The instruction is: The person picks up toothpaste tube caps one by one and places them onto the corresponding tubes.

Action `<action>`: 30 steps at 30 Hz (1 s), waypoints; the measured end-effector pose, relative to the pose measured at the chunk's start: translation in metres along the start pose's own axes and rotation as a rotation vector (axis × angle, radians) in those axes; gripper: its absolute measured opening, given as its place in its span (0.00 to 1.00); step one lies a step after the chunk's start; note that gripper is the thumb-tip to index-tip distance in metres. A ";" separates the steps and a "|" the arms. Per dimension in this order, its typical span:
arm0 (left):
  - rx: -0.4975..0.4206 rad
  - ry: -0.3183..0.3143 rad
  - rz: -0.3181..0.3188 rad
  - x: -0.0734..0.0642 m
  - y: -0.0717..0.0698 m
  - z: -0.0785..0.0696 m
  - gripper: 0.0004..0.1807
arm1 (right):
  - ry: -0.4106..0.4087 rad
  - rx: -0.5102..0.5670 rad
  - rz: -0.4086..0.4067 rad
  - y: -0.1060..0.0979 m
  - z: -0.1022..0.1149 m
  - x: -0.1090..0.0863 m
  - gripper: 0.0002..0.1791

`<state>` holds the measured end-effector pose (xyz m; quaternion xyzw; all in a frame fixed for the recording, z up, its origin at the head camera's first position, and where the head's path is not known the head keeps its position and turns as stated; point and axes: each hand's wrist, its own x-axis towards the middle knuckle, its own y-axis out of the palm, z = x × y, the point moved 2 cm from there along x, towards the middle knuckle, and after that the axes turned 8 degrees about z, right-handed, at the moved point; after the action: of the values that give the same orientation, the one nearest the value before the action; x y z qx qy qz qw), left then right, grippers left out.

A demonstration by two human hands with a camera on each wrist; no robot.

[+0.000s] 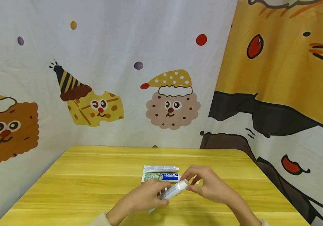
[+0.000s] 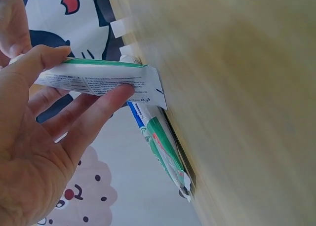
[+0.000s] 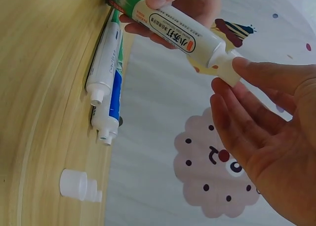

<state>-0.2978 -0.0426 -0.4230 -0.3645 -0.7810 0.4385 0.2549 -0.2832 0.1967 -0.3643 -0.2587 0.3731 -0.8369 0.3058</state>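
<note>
My left hand (image 1: 145,196) grips a white and green toothpaste tube (image 3: 182,36), tilted with its cap end up and to the right. At that end, my right hand (image 1: 212,185) pinches the white cap (image 3: 228,70) between thumb and fingers. In the left wrist view the tube's flat crimped end (image 2: 157,88) points toward the tabletop. Just beyond the hands lie two more toothpaste tubes side by side, a white-backed tube (image 1: 158,169) and a blue and green tube (image 1: 172,177). Both show bare nozzles in the right wrist view.
White caps (image 3: 73,184) stand on the table near the bare nozzles, partly hidden by the right hand in the head view. The wood-grain table (image 1: 79,175) reaches back to a cartoon-printed curtain (image 1: 108,47), which also hangs along both sides.
</note>
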 end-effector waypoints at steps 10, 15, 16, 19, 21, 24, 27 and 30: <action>-0.001 -0.030 0.019 -0.001 -0.001 -0.004 0.13 | -0.017 -0.045 0.009 0.005 0.006 0.001 0.16; 0.006 -0.057 0.018 0.000 -0.001 -0.006 0.14 | -0.024 -0.067 -0.006 0.006 0.008 0.001 0.15; 0.006 -0.063 0.018 0.000 -0.001 -0.006 0.15 | -0.026 -0.068 -0.009 0.006 0.008 0.001 0.15; 0.001 -0.085 0.020 0.000 -0.001 -0.007 0.15 | -0.032 -0.068 -0.017 0.007 0.008 0.001 0.14; 0.003 -0.098 0.021 0.000 0.000 -0.007 0.16 | -0.035 -0.065 -0.022 0.008 0.008 0.001 0.14; 0.005 -0.107 0.020 0.000 0.000 -0.007 0.16 | -0.040 -0.068 -0.026 0.009 0.008 0.001 0.13; 0.008 -0.102 0.010 0.000 0.000 -0.007 0.17 | -0.038 -0.075 -0.025 0.009 0.007 0.001 0.12; 0.005 -0.088 0.001 0.000 -0.001 -0.007 0.17 | -0.023 -0.079 -0.019 0.008 0.007 0.001 0.11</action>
<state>-0.2931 -0.0395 -0.4192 -0.3445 -0.7903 0.4561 0.2208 -0.2769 0.1880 -0.3665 -0.2839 0.3998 -0.8212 0.2919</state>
